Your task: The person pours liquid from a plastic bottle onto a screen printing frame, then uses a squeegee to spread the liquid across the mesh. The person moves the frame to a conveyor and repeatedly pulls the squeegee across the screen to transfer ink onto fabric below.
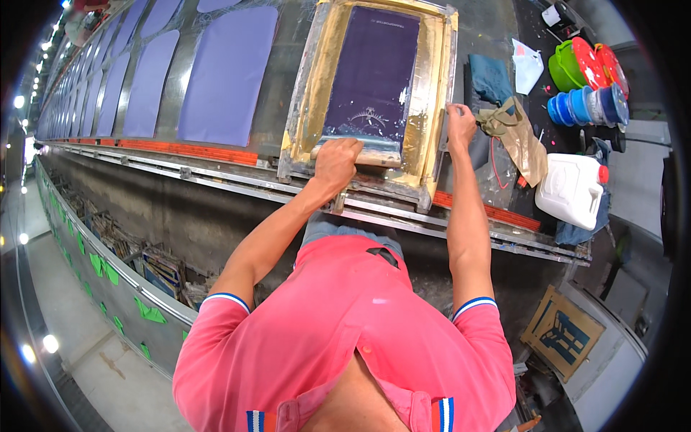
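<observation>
A screen printing frame [296, 115] lies on the long table in front of me, its border patched with yellowish tape. Its dark purple mesh [371, 72] carries a pale arc-shaped design near the close end. Across that near end rests a squeegee [379, 156], with bluish ink along its edge. My left hand [337, 165] is closed over the squeegee's left part, knuckles up. At the frame's right side, my right hand [461, 126] has its fingers closed on the edge; the fingertips are partly hidden.
Purple flat panels [229, 75] lie in rows along the table to the left. Rightward are a brown cloth [520, 140], a dark blue cloth [489, 78], a white jug [570, 189], blue tubs [586, 106] and a green bucket [567, 66]. A metal rail [237, 176] edges the table.
</observation>
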Demonstrator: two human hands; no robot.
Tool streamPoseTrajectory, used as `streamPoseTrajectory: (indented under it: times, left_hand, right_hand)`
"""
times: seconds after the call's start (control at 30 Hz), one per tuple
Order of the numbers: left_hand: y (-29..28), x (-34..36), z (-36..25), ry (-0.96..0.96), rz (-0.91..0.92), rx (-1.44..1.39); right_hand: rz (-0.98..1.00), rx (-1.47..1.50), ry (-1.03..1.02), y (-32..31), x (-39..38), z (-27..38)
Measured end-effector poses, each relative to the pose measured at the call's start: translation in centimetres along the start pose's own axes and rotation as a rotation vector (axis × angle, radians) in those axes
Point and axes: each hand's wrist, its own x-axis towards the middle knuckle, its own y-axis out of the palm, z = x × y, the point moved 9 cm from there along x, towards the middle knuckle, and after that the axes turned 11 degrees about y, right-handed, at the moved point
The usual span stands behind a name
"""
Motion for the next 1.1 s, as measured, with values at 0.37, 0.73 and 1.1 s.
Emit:
streamPoseTrajectory:
  times: [0.37, 0.73, 1.1]
  left_hand:
    - [1.0, -2.7, -1.5, -0.002, 0.089, -0.052]
    - [3.0, 15.5, 8.4, 0.132, -0.151, 0.066]
    - [3.2, 35.9, 16.4, 0.081, 0.125, 0.088]
  right_hand:
    - [0.007, 0.031, -0.017, 0.5, 0.2, -0.8]
    - [0.015, 0.054, -0.058, 0.1, -0.4, -0.6]
    - [-0.203, -0.206, -0.668, -1.1, 0.4, 19.2]
